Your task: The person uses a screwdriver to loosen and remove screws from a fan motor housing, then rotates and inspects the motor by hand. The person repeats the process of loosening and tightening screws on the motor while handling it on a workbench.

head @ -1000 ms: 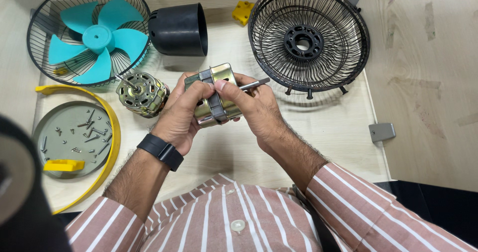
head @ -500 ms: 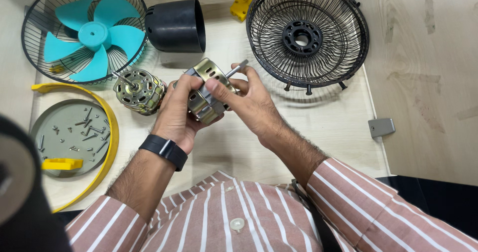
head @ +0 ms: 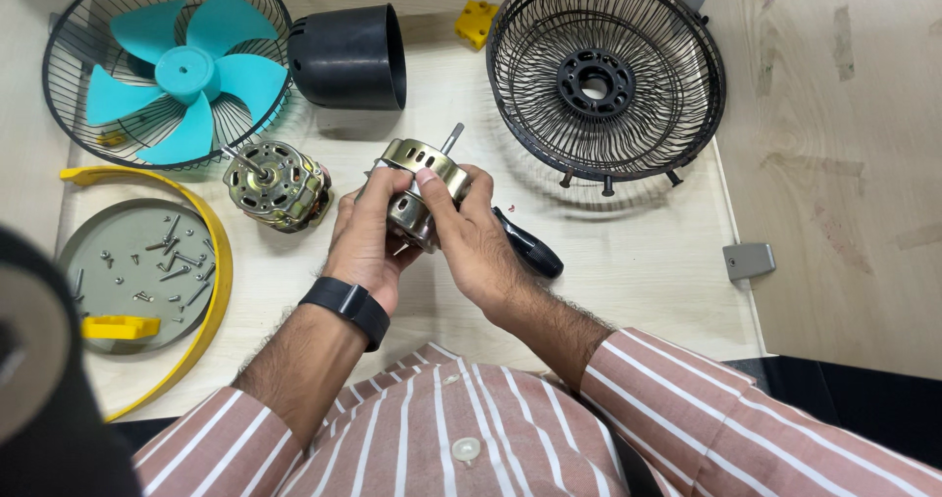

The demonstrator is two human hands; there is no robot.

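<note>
Motor housing (head: 417, 185), cylindrical, brushed metal with slotted vents round its rim, held above the middle of the pale wooden table (head: 638, 261). A thin steel shaft (head: 451, 137) projects from its upper end, so the long axis runs from the person's chest up and slightly right, toward the far edge. Left hand (head: 368, 237) cups the housing from the left and below, fingers closed round its body. Right hand (head: 471, 232) closes over it from the right, thumb pressed on the top rim. Both hands clamp the same part and neither is nearer.

- Screwdriver handle (head: 530, 250): black, smooth, lying on the table under the right wrist, just beside the grip.
- Motor core (head: 277, 185): copper windings in laminated steel, own shaft pointing up-left, resting just left of the hands.
- Rear fan guard (head: 603, 75): black wire, domed, with central hub ring, far right.
- Front fan guard (head: 147, 65): black wire, carrying the teal plastic fan blade (head: 182, 75), far left.
- Black plastic cowl (head: 353, 57): hollow, open mouth facing right.
- Grey round tray (head: 108, 281): loose screws inside, yellow ring (head: 211, 261) around it.
</note>
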